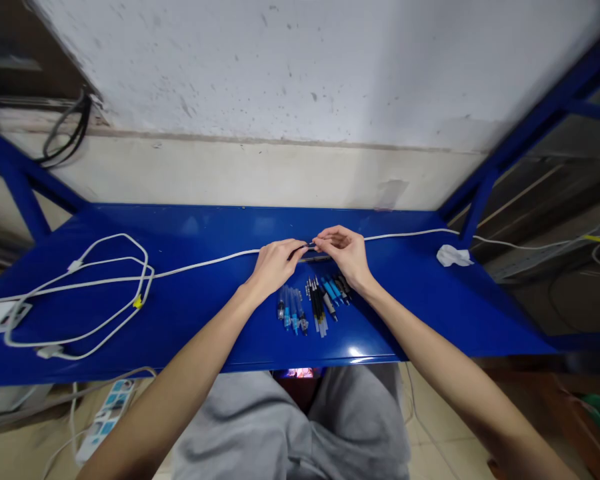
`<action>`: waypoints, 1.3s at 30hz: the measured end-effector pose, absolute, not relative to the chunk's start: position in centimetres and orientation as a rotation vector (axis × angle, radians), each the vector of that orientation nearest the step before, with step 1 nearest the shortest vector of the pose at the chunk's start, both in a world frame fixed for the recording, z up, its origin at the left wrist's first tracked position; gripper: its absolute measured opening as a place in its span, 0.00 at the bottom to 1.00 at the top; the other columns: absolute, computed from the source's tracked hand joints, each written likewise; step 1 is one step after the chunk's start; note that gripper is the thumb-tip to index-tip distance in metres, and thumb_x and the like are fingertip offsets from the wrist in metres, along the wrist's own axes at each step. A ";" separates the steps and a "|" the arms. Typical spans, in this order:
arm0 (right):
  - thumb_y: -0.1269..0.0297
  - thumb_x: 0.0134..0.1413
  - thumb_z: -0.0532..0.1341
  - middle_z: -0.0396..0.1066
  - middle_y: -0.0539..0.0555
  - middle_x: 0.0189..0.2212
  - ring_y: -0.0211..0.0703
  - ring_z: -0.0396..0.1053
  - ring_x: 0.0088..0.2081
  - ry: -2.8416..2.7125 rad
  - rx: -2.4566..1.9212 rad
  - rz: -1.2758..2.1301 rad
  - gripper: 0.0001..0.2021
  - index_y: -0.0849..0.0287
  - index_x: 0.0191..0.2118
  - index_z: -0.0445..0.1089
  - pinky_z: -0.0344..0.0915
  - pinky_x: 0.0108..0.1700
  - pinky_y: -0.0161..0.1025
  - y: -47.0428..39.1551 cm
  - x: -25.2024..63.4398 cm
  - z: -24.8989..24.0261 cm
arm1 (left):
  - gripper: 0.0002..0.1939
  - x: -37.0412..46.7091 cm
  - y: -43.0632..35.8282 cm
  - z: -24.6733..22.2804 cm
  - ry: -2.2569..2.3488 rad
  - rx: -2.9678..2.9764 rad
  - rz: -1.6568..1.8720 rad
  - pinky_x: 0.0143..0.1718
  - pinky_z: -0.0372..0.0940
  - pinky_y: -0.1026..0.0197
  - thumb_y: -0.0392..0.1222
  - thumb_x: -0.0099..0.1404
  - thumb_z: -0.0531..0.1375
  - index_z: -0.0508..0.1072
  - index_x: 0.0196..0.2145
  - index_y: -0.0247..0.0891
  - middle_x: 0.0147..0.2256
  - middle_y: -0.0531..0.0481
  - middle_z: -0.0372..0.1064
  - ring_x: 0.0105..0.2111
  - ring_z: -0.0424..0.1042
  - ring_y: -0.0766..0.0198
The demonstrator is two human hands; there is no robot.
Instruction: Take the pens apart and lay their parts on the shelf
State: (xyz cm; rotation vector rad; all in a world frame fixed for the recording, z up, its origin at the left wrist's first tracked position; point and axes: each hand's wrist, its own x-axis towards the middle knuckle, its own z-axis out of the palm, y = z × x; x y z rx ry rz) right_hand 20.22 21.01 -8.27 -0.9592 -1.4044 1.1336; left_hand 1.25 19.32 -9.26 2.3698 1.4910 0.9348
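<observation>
My left hand (275,263) and my right hand (345,252) meet over the middle of a blue metal shelf (190,313). Together they pinch a small dark pen (307,247) between their fingertips, held level just above the shelf. Right below the hands lies a row of several pens and pen parts (313,300), some clear with blue ends, some black. A white cable (205,265) runs across the shelf behind the hands.
The white cable forms a loose loop (80,293) at the shelf's left. A crumpled white scrap (453,255) lies at the right, by a blue frame post (475,207). A power strip (103,417) lies on the floor. A white wall stands behind.
</observation>
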 end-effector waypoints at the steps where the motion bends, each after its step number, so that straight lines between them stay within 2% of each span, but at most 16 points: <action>1: 0.47 0.45 0.74 0.77 0.53 0.31 0.45 0.77 0.34 -1.416 -0.957 1.153 0.21 0.57 0.36 0.72 0.76 0.45 0.46 21.0 20.2 -8.2 | 0.13 1.3 19.3 -9.3 1.485 2.372 0.929 0.42 0.68 0.60 0.44 0.75 0.56 0.81 0.47 0.44 0.45 0.49 0.80 0.44 0.78 0.57; 5: 0.46 0.45 0.74 0.76 0.53 0.30 0.44 0.76 0.31 -1.468 -0.931 1.156 0.22 0.58 0.35 0.72 0.75 0.41 0.43 21.0 20.0 -8.3 | 0.13 1.2 19.3 -9.2 1.486 2.379 0.914 0.40 0.67 0.61 0.45 0.76 0.55 0.81 0.46 0.43 0.43 0.48 0.80 0.42 0.78 0.58; 12: 0.43 0.54 0.68 0.74 0.51 0.26 0.41 0.71 0.28 -1.648 -0.963 0.998 0.21 0.59 0.32 0.74 0.67 0.33 0.37 21.0 20.2 -8.9 | 0.12 1.1 19.1 -9.0 1.358 2.340 0.940 0.42 0.66 0.62 0.45 0.74 0.58 0.79 0.49 0.43 0.46 0.49 0.79 0.42 0.78 0.59; 15: 0.44 0.58 0.66 0.73 0.51 0.25 0.39 0.67 0.27 -1.729 -0.978 0.903 0.21 0.60 0.29 0.73 0.62 0.33 0.36 21.1 20.5 -8.9 | 0.11 1.1 19.0 -9.1 1.327 2.337 0.961 0.40 0.65 0.63 0.47 0.75 0.58 0.79 0.47 0.43 0.43 0.50 0.80 0.39 0.77 0.61; 19: 0.44 0.62 0.63 0.65 0.47 0.21 0.36 0.58 0.25 -1.851 -0.948 0.863 0.24 0.60 0.25 0.69 0.54 0.30 0.35 20.9 20.8 -8.7 | 0.13 1.2 18.9 -9.0 1.330 2.376 0.936 0.36 0.62 0.63 0.47 0.76 0.56 0.78 0.39 0.41 0.36 0.50 0.78 0.35 0.75 0.62; 21: 0.44 0.63 0.61 0.61 0.46 0.21 0.36 0.56 0.25 -1.878 -0.936 0.876 0.25 0.60 0.24 0.66 0.51 0.30 0.35 20.9 20.8 -8.7 | 0.13 1.3 18.8 -8.9 1.303 2.376 0.925 0.37 0.61 0.63 0.45 0.77 0.54 0.78 0.40 0.41 0.37 0.50 0.78 0.36 0.75 0.62; 25: 0.43 0.65 0.58 0.61 0.47 0.22 0.37 0.56 0.26 -1.921 -0.966 0.842 0.26 0.59 0.25 0.66 0.52 0.30 0.35 20.8 20.8 -8.6 | 0.12 1.5 18.5 -8.7 1.271 2.352 0.918 0.38 0.62 0.63 0.44 0.77 0.53 0.76 0.45 0.44 0.40 0.52 0.79 0.38 0.77 0.62; 31: 0.48 0.70 0.53 0.66 0.49 0.25 0.39 0.62 0.29 -2.036 -0.987 0.717 0.22 0.59 0.30 0.69 0.56 0.35 0.35 20.7 21.0 -8.2 | 0.13 1.5 18.6 -9.0 1.377 2.348 0.939 0.36 0.62 0.64 0.46 0.77 0.52 0.75 0.48 0.44 0.37 0.52 0.79 0.35 0.78 0.61; 34: 0.50 0.71 0.54 0.68 0.49 0.26 0.39 0.62 0.29 -2.070 -0.996 0.678 0.21 0.59 0.32 0.70 0.56 0.36 0.34 20.8 21.2 -8.2 | 0.13 1.5 18.7 -9.0 1.383 2.366 0.931 0.34 0.61 0.64 0.47 0.77 0.52 0.74 0.48 0.44 0.35 0.52 0.79 0.33 0.77 0.62; 39: 0.47 0.70 0.55 0.68 0.49 0.26 0.39 0.63 0.28 -2.064 -1.003 0.688 0.21 0.59 0.33 0.71 0.56 0.35 0.34 20.9 21.3 -8.0 | 0.12 1.6 18.5 -8.6 1.332 2.353 0.939 0.36 0.62 0.64 0.45 0.77 0.52 0.75 0.47 0.44 0.37 0.52 0.78 0.34 0.76 0.63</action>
